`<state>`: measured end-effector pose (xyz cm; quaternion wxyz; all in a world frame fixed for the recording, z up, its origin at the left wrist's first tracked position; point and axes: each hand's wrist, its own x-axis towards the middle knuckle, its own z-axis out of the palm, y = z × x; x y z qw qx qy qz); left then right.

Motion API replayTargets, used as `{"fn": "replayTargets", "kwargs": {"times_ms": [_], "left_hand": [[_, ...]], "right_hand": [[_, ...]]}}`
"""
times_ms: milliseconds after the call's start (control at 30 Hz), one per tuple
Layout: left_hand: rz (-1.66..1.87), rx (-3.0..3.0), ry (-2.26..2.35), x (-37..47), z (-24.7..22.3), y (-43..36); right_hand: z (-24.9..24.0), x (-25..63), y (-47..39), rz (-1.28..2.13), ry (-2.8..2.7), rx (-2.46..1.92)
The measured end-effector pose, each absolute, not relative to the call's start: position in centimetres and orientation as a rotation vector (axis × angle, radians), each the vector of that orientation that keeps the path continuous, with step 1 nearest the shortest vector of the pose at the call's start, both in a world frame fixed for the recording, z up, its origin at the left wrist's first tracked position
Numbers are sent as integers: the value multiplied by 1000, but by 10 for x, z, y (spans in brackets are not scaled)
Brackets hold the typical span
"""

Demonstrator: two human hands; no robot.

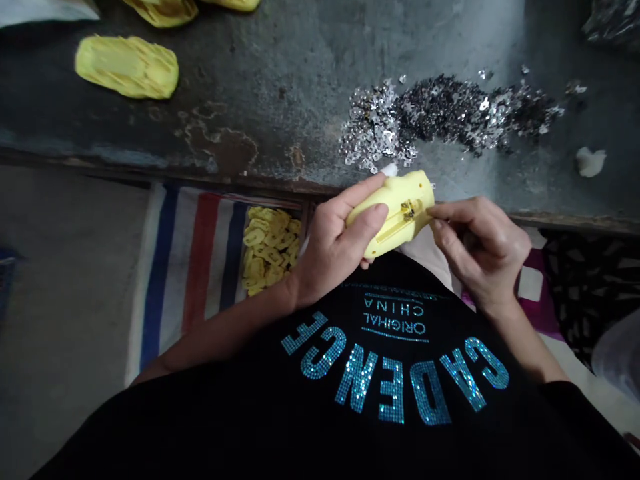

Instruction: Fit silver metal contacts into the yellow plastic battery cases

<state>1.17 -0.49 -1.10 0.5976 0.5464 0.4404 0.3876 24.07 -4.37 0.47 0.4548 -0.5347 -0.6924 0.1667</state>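
Observation:
My left hand (343, 233) is wrapped round a yellow plastic shell (387, 230), thumb on top and fingers beneath. The shell is tilted, in front of the bench edge. It has a long slot, small holes and some small metal pieces (409, 211) set in a recess near its right end. My right hand (480, 247) is closed in a pinch at that right end, thumb and forefinger together. Whatever the pinch holds is too small to make out. Just beyond the shell, small shiny metal clips (377, 127) lie heaped on the bench.
More yellow car-shaped shells (127, 67) lie at the back left of the dark metal bench (280, 80). A white scrap (591, 162) sits at the right. Below the bench, a striped sack (173, 260) stands beside a pile of small yellow parts (270, 247).

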Motion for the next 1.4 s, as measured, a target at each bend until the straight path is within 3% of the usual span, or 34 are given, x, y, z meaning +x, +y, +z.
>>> {"fn": "replayTargets", "kwargs": {"times_ms": [167,367,867,1400], "left_hand": [[900,1121,1002,15,-10,-2],[857,1042,969,13,-7,-1],[884,1023,964,17,-5,-1],[971,1462,1038,14,-4,-5]], "right_hand": [[-12,243,-51,75,-1925,-1258],[-29,250,-53,226,-1884,-1320],[-20,251,-48,-1,-1983,-1226],[17,252,-34,461,-1747,-1275]]}}
